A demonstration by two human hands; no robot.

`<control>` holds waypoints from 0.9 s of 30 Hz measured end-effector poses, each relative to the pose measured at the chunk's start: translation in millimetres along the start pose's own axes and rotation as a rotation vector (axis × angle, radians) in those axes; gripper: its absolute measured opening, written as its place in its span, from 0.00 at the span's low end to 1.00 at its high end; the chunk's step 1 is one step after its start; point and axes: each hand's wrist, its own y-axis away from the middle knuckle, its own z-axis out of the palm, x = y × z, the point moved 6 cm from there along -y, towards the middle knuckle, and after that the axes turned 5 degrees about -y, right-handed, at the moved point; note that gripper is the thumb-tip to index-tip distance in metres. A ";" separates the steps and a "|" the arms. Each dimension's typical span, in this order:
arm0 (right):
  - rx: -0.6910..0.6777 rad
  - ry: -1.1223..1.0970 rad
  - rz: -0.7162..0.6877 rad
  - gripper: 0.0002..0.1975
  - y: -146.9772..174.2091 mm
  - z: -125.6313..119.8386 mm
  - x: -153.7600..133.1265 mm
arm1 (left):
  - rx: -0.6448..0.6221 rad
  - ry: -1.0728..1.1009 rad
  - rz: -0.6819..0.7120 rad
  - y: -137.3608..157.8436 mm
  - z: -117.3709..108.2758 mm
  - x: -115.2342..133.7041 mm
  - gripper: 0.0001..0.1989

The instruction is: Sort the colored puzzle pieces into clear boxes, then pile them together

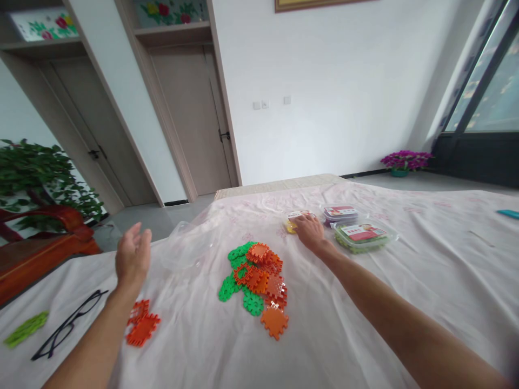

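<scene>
My right hand (310, 231) reaches forward to a clear plastic box with yellow contents (290, 226), its fingers closed over the box's right side and partly hiding the label. Right of it stand a box with purple contents (340, 213) and one with green contents (365, 236), both labelled. My left hand (133, 253) is raised at the left with nothing in it, fingers loosely apart, near a large clear plastic container (186, 246). Between my arms lies a pile of orange interlocking plastic pieces (259, 278) and green round toothed pieces (253, 302).
A pale patterned cloth (324, 335) covers the table. By my left forearm lie red-orange pieces (142, 328), black-framed glasses (67, 324) and light-green pieces (26, 328). A blue item (508, 214) lies far right. A wooden chair (44, 243) stands at the left.
</scene>
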 end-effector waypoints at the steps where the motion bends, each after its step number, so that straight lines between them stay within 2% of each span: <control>1: -0.001 0.005 -0.022 0.17 1.9 1.2 0.2 | 0.136 -0.004 0.160 15.1 -3.4 19.6 0.24; 2: 0.010 0.004 -0.038 0.17 4.2 1.7 -0.5 | 0.177 0.012 0.298 32.5 1.0 37.2 0.21; 3: 0.031 -0.004 -0.052 0.17 7.1 1.7 -2.1 | 0.124 0.045 0.395 49.6 12.8 51.2 0.18; 5: 0.095 -0.035 -0.067 0.17 14.8 0.2 -7.6 | -0.122 0.048 0.515 80.9 51.5 69.8 0.14; 7: 0.169 -0.081 -0.079 0.17 25.2 -3.2 -16.1 | -0.326 0.002 0.602 105.7 94.2 75.8 0.13; 9: 0.223 -0.135 -0.102 0.17 36.8 -7.4 -26.9 | -0.473 -0.048 0.648 120.4 134.9 69.6 0.15; 11: 0.251 -0.189 -0.124 0.17 47.1 -11.4 -37.0 | -0.542 -0.112 0.628 126.5 168.7 54.9 0.21; 14: 0.276 -0.259 -0.114 0.17 55.7 -16.5 -43.8 | -0.631 -0.177 0.610 137.3 205.9 35.7 0.26; 17: 0.347 -0.331 -0.052 0.17 56.2 -21.7 -39.0 | -0.662 -0.242 0.668 150.3 225.7 33.8 0.31; 20: 0.434 -0.443 0.055 0.17 54.0 -25.4 -29.6 | -0.703 -0.208 0.610 150.9 237.2 41.1 0.28; 23: 0.491 -0.594 0.124 0.18 54.1 -26.1 -29.3 | -0.588 -0.096 0.510 137.1 239.3 53.1 0.37; 25: 0.498 -0.685 0.092 0.17 55.9 -25.6 -38.5 | -0.523 -0.041 0.463 130.5 241.2 59.2 0.47; 27: 0.460 -0.750 0.003 0.16 58.4 -24.0 -53.1 | -0.509 0.013 0.435 129.3 245.2 63.8 0.53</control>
